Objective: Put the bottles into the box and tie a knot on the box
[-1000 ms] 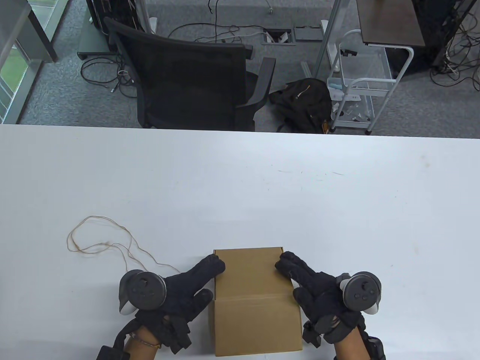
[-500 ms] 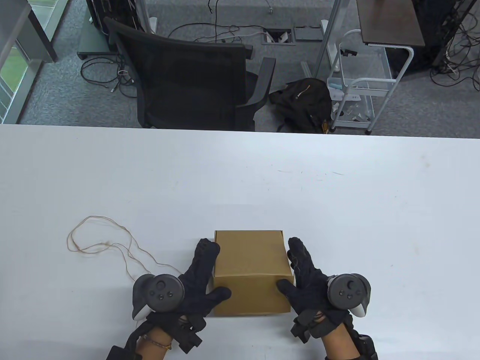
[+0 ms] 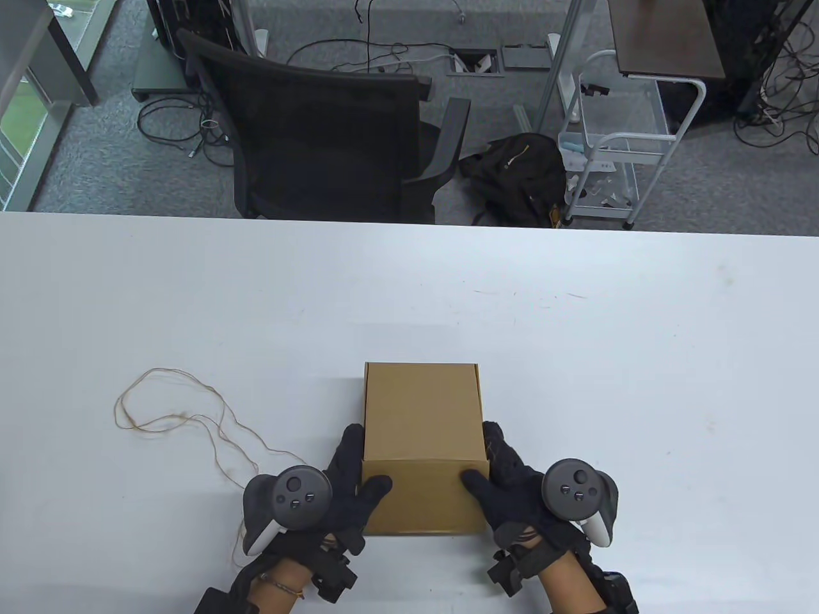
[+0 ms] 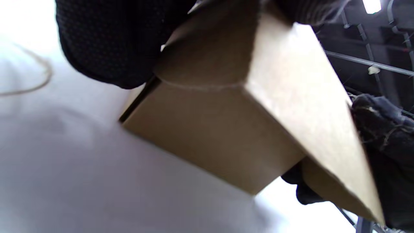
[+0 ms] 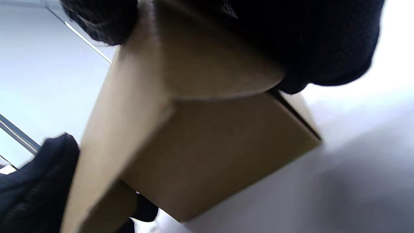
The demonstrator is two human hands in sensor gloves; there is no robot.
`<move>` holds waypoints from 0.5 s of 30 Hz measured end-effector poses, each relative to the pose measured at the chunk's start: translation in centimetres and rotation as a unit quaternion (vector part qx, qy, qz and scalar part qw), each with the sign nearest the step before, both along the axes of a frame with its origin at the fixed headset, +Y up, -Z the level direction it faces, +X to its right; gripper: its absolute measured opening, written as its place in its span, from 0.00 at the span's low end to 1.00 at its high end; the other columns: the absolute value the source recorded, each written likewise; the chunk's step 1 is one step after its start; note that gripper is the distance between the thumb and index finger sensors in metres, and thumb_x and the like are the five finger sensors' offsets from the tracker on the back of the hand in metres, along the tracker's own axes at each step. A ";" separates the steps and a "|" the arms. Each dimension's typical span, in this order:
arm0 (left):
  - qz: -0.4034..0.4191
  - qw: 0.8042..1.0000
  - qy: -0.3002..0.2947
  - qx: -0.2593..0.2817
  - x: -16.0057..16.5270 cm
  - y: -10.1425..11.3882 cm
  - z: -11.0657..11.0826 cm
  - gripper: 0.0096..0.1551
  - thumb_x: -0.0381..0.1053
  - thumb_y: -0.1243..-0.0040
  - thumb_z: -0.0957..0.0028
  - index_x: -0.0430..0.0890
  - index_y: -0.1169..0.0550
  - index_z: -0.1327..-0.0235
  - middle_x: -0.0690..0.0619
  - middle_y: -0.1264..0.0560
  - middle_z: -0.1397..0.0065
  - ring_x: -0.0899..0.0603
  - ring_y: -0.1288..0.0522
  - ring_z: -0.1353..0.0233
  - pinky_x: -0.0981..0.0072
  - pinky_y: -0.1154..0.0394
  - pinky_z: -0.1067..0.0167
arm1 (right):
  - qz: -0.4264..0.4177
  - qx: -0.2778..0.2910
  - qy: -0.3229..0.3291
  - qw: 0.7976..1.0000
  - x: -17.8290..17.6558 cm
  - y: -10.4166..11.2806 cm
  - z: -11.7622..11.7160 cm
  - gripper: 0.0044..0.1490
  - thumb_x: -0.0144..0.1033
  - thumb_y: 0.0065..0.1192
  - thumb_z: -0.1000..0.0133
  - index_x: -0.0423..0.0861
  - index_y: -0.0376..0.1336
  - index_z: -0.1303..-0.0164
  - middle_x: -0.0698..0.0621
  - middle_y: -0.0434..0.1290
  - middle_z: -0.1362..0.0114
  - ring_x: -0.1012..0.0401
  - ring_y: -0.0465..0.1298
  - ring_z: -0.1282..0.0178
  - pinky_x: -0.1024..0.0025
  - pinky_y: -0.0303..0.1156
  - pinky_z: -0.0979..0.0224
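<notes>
A closed brown cardboard box [image 3: 421, 416] is near the front middle of the white table [image 3: 576, 358]. My left hand [image 3: 356, 464] grips its left side, thumb on the near face. My right hand [image 3: 492, 460] grips the right side the same way. In the left wrist view the box [image 4: 226, 129] is tilted with a shadow under it, below my left fingers [image 4: 110, 42]. The right wrist view has the box [image 5: 210, 149] under my right fingers [image 5: 310, 38]. A thin brown string [image 3: 169, 419] lies looped on the table to the left. No bottles are visible.
Beyond the table's far edge stand a black office chair [image 3: 320, 134], a dark backpack [image 3: 518, 179] on the floor and a white wire cart [image 3: 614, 147]. Cables lie on the grey carpet.
The box moved away from the near edge and more of its top shows. Both hands slid from its far top corners down to its sides, thumbs on the near face.
</notes>
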State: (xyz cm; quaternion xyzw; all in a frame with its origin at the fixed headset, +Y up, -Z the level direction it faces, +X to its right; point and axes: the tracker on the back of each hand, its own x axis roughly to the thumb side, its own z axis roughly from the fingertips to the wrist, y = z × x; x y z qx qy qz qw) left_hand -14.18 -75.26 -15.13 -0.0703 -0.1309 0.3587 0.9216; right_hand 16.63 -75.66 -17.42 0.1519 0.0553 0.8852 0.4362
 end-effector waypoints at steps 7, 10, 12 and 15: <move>-0.017 0.999 0.010 -0.033 0.1 -0.8 0.1 0.60 0.67 0.48 0.43 0.32 0.56 0.16 0.18 0.30 0.24 0.24 0.14 0.42 0.43 0.15 0.49 | 0.004 -0.095 0.023 0.995 -0.3 -1.7 -0.3 0.58 0.54 0.52 0.45 0.18 0.45 0.27 0.16 0.62 0.32 0.30 0.74 0.45 0.40 0.77 0.47; -0.003 0.998 0.017 -0.056 0.0 -0.9 0.2 0.60 0.67 0.48 0.43 0.31 0.54 0.17 0.18 0.29 0.24 0.24 0.14 0.42 0.43 0.14 0.50 | 0.013 -0.107 0.027 0.994 -0.3 -1.6 -0.2 0.58 0.53 0.50 0.45 0.16 0.46 0.29 0.15 0.64 0.34 0.31 0.76 0.47 0.41 0.79 0.49; -0.006 0.997 0.014 -0.070 0.1 -0.8 0.1 0.59 0.67 0.49 0.42 0.28 0.51 0.18 0.18 0.29 0.25 0.24 0.14 0.42 0.43 0.14 0.49 | 0.011 -0.114 0.022 0.993 -0.4 -1.5 -0.2 0.57 0.53 0.50 0.45 0.14 0.48 0.31 0.15 0.66 0.36 0.32 0.78 0.49 0.42 0.80 0.52; 0.005 0.997 0.019 -0.080 -0.1 -0.7 0.2 0.58 0.67 0.49 0.42 0.24 0.46 0.20 0.17 0.28 0.27 0.24 0.13 0.42 0.43 0.14 0.50 | 0.004 -0.125 0.013 0.992 -0.4 -1.5 -0.1 0.57 0.54 0.48 0.45 0.13 0.50 0.33 0.15 0.69 0.40 0.33 0.80 0.53 0.44 0.82 0.56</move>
